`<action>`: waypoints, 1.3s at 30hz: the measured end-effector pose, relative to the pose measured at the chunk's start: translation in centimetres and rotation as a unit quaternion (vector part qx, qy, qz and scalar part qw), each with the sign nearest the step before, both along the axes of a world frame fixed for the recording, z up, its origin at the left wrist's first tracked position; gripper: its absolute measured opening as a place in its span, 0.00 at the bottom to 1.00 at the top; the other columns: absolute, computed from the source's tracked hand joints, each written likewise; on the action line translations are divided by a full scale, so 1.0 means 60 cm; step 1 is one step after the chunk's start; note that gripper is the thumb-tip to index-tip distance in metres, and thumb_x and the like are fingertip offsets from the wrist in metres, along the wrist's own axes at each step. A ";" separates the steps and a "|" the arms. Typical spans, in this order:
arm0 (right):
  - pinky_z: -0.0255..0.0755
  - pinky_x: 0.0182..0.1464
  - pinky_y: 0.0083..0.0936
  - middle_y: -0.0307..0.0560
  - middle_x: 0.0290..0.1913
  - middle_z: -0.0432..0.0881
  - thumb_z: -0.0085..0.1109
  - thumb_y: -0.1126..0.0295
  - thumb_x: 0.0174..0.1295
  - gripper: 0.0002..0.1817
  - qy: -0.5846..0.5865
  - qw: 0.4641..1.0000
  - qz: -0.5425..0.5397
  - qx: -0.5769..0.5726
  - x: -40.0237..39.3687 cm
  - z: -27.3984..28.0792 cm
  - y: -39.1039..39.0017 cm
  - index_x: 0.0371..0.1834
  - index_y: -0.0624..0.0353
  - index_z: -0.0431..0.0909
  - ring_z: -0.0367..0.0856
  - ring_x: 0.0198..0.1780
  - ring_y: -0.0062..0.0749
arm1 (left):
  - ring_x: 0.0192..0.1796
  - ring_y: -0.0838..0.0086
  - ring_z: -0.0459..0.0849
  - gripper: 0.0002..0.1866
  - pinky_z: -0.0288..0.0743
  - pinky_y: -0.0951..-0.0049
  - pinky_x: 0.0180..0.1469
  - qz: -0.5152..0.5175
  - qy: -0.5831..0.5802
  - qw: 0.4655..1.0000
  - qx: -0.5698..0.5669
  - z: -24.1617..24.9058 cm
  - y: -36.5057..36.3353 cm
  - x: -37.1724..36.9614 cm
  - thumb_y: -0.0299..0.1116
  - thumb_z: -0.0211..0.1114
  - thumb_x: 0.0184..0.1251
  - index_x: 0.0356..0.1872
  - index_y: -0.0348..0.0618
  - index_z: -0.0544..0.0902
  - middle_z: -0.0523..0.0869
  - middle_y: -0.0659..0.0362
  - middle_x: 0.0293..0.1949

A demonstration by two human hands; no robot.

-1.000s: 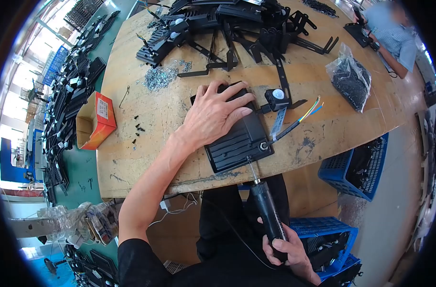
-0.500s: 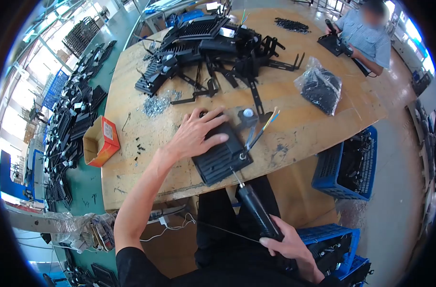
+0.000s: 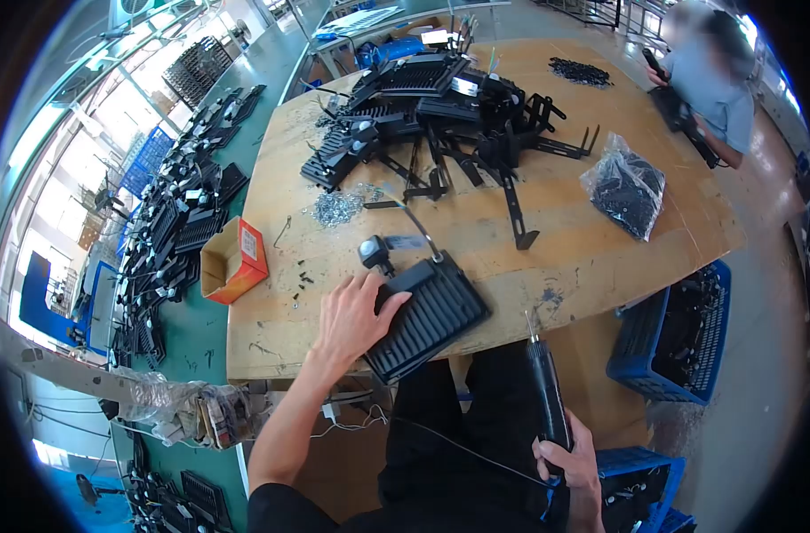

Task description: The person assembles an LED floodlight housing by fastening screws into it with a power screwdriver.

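Observation:
A black finned floodlight (image 3: pixel 436 311) lies at the table's near edge, with a white-domed sensor (image 3: pixel 369 251) at its far left corner and a cable (image 3: pixel 418 222) rising from its far side. My left hand (image 3: pixel 356 320) grips its left side, thumb across the top and fingers near the sensor. In my right hand (image 3: pixel 572 453) is a black electric screwdriver (image 3: pixel 549 391), held upright off the table's front edge. Its bit points away from me, to the right of the floodlight and apart from it.
Floodlights and brackets (image 3: pixel 422 115) are heaped at the back, beside loose screws (image 3: pixel 334 206). A red-orange box (image 3: pixel 245 262) stands left, a plastic bag of black parts (image 3: pixel 631 191) right. Blue crates (image 3: pixel 671 333) sit below. Another person (image 3: pixel 720 89) works at the far right.
The floodlight has turned counterclockwise, bringing its sensor to the left and its cable to the far side. The screwdriver bit has come off the floodlight and moved right. The camera view has shifted.

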State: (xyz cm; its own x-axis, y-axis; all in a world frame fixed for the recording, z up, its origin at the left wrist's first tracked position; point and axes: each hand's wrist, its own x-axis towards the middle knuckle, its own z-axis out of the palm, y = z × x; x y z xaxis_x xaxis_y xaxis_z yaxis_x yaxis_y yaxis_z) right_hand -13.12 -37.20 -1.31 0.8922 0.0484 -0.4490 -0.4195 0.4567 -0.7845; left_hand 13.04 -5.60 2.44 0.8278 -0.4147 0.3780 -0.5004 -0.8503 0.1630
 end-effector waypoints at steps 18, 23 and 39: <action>0.71 0.22 0.19 0.41 0.32 0.81 0.70 0.74 0.65 0.26 0.017 0.986 0.029 -0.162 0.109 -0.003 0.071 0.65 0.68 0.72 0.80 0.22 0.22 | 0.30 0.58 0.89 0.09 0.80 0.62 0.36 0.270 -0.020 0.918 -0.290 -0.007 0.216 0.055 0.32 0.70 0.73 0.44 0.37 0.91 0.89 0.47 0.29; 0.73 0.25 0.21 0.42 0.33 0.81 0.70 0.73 0.65 0.25 0.038 0.984 0.009 -0.172 0.118 -0.011 0.086 0.63 0.70 0.73 0.80 0.24 0.22 | 0.45 0.53 0.89 0.07 0.82 0.60 0.50 0.180 -0.024 0.979 -0.095 -0.027 0.258 0.095 0.26 0.68 0.71 0.45 0.37 0.91 0.90 0.49 0.41; 0.80 0.36 0.23 0.46 0.42 0.83 0.73 0.68 0.62 0.42 -0.043 0.982 0.019 -0.181 0.053 0.002 0.098 0.78 0.72 0.65 0.83 0.32 0.24 | 0.37 0.60 0.85 0.09 0.77 0.63 0.40 0.134 -0.048 0.965 -0.222 0.045 0.180 -0.003 0.25 0.63 0.78 0.51 0.30 0.85 0.84 0.49 0.37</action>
